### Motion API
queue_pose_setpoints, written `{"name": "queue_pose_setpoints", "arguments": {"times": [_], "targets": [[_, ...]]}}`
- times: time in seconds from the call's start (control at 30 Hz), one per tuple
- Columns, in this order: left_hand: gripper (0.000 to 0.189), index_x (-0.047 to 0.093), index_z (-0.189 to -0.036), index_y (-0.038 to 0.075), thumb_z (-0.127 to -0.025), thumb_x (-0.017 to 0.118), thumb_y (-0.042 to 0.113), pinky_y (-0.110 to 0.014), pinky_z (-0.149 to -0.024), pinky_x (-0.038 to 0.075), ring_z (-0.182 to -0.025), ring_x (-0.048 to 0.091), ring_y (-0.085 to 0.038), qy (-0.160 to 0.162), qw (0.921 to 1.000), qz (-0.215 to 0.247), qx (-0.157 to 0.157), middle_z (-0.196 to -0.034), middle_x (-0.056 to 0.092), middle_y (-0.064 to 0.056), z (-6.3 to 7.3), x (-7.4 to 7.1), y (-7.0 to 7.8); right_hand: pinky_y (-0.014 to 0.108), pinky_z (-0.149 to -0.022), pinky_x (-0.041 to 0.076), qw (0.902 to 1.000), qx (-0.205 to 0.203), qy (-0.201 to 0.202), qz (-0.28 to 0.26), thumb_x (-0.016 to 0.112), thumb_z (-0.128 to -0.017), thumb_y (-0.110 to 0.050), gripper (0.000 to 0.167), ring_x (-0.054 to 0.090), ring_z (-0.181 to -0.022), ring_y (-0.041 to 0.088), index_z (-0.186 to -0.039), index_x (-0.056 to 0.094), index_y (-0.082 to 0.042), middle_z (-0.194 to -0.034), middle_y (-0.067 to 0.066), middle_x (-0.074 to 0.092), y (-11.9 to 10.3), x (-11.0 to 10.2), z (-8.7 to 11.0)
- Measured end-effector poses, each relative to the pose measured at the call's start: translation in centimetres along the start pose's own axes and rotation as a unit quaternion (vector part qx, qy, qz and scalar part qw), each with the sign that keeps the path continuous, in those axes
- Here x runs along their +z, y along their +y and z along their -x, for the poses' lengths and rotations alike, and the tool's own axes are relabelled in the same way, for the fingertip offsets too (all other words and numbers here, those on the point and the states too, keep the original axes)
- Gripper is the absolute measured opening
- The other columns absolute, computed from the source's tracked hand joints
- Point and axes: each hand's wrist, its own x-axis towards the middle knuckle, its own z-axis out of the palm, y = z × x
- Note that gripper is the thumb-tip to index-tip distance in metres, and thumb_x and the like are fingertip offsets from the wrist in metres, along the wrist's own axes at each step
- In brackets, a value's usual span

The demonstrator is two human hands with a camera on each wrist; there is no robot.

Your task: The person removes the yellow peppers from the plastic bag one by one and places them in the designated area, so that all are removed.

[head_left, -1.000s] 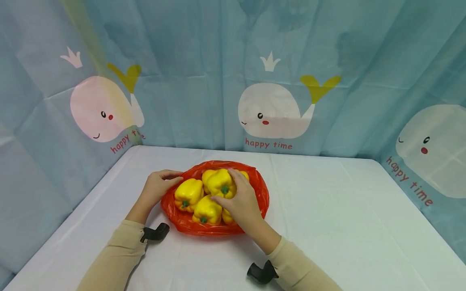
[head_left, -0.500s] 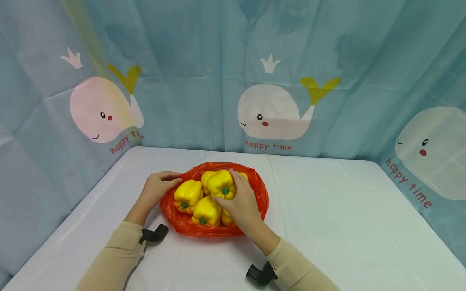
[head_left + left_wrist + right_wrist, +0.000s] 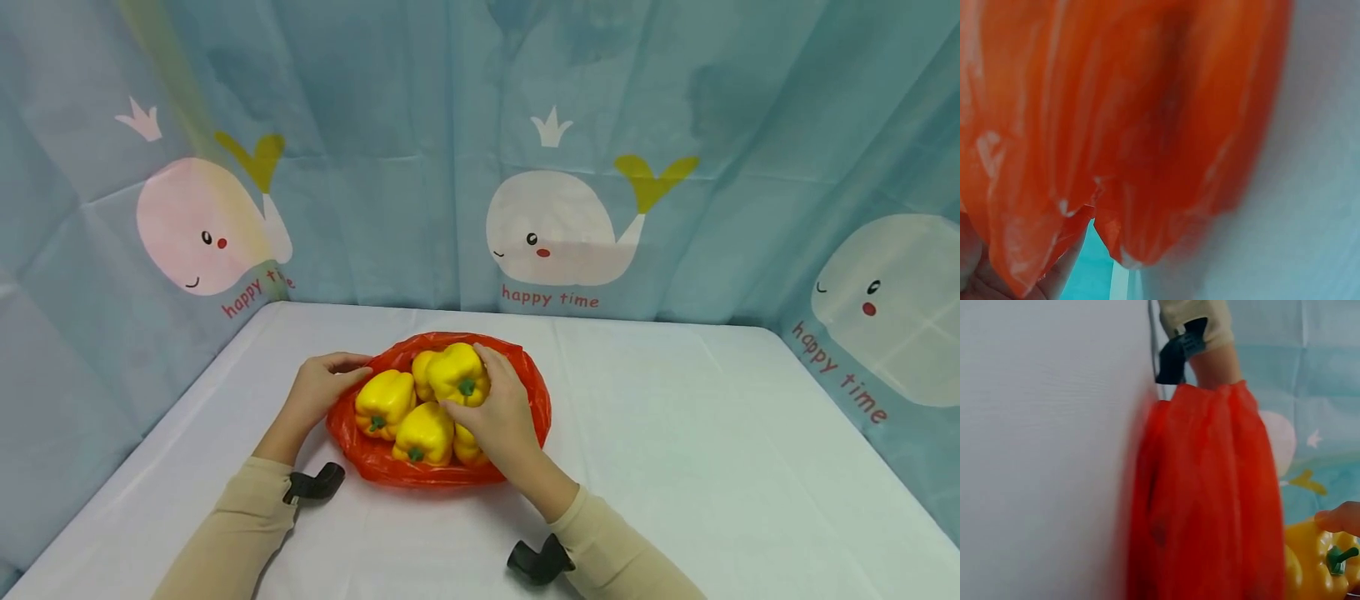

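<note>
An open red plastic bag (image 3: pixel 360 463) stands on the table with several yellow bell peppers in it. My left hand (image 3: pixel 315 390) holds the bag's left rim between thumb and fingers; in the left wrist view the red plastic (image 3: pixel 1129 125) covers most of that hand. On the bag's right side, my right hand (image 3: pixel 504 414) grips the top yellow bell pepper (image 3: pixel 456 371), which has a green stem. Below and beside it lie other bell peppers (image 3: pixel 423 432), one partly hidden by the right hand. A thumb touches the held pepper (image 3: pixel 1313 562) in the right wrist view.
A white cloth covers the table (image 3: pixel 675 433). Blue curtains (image 3: pixel 390 208) printed with whales close off its back and both sides. Black wrist mounts (image 3: pixel 318 483) sit at the cuffs of the beige sleeves.
The pepper in my right hand has risen slightly and shifted a little to the right. My left hand stays at the bag's rim.
</note>
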Motion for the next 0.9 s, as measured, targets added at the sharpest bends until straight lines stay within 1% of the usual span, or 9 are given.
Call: {"name": "queue_pose_setpoints", "arguments": {"times": [0.13, 0.27, 0.47, 0.7, 0.9], "targets": [[0.049, 0.066, -0.13, 0.007, -0.095, 0.064, 0.041, -0.052, -0.107, 0.048, -0.128, 0.05, -0.035, 0.0, 1.0, -0.002, 0.001, -0.134, 0.062, -0.019, 0.1, 0.0, 0.0, 0.042, -0.094, 0.058, 0.9999, 0.001, 0.013, -0.01, 0.084, -0.079, -0.016, 0.073, 0.06, -0.114, 0.025, -0.142, 0.049, -0.005, -0.136, 0.01, 0.058, -0.3, -0.5, -0.1], [0.05, 0.065, -0.131, 0.008, -0.095, 0.064, 0.043, -0.052, -0.107, 0.048, -0.129, 0.049, -0.036, -0.002, 1.0, -0.009, 0.002, -0.136, 0.062, -0.019, 0.0, 0.1, 0.1, 0.04, -0.093, 0.058, 0.9996, 0.009, 0.02, -0.018, 0.084, -0.078, -0.018, 0.073, 0.059, -0.115, 0.022, -0.141, 0.05, -0.011, -0.136, 0.005, 0.058, -0.4, -0.9, -0.2], [0.051, 0.064, -0.132, 0.007, -0.096, 0.063, 0.043, -0.053, -0.109, 0.046, -0.132, 0.049, -0.037, 0.001, 0.9999, -0.017, 0.001, -0.136, 0.061, -0.02, 0.2, 0.0, 0.0, 0.041, -0.094, 0.057, 0.9992, 0.009, 0.028, -0.027, 0.084, -0.078, -0.018, 0.074, 0.059, -0.114, 0.024, -0.142, 0.05, -0.007, -0.136, 0.008, 0.057, -0.8, -1.3, -0.3], [0.05, 0.067, -0.129, 0.006, -0.095, 0.064, 0.042, -0.052, -0.109, 0.046, -0.128, 0.052, -0.036, 0.008, 0.9998, -0.012, 0.013, -0.132, 0.064, -0.02, 0.1, 0.1, 0.2, 0.044, -0.099, 0.055, 0.9979, -0.01, 0.057, -0.03, 0.085, -0.077, -0.017, 0.075, 0.059, -0.117, 0.027, -0.142, 0.049, -0.004, -0.139, 0.011, 0.056, -1.1, -2.6, -0.2], [0.05, 0.067, -0.128, 0.006, -0.095, 0.065, 0.043, -0.051, -0.11, 0.045, -0.128, 0.053, -0.035, 0.008, 0.9998, -0.009, 0.013, -0.13, 0.065, -0.02, 0.2, 0.0, 0.1, 0.042, -0.1, 0.055, 0.9955, -0.001, 0.078, -0.054, 0.084, -0.079, -0.017, 0.073, 0.058, -0.119, 0.024, -0.142, 0.049, -0.007, -0.138, 0.007, 0.056, -1.5, -4.2, -0.2]]}}
